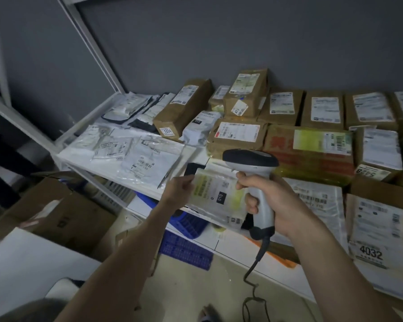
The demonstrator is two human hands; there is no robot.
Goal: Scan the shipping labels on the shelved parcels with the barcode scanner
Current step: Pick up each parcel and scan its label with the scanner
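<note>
Head view: right hand [269,196] grips scanner [254,180] over "010" mailer [219,194].

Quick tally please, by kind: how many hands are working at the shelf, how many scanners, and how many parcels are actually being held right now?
Hands: 2, the left hand and the right hand
Barcode scanner: 1, in the right hand
Held parcels: 1, a white mailer gripped by the left hand
Total: 4

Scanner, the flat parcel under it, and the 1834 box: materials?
Barcode scanner: looks like moulded plastic, light grey matte grip, dark head, smooth seamless curves. Flat parcel pinched by the left hand: likely glossy plastic film mailer; it wrinkles and shines. 1834 box: brown corrugated cardboard, matte, creased edges, paper labels.
</note>
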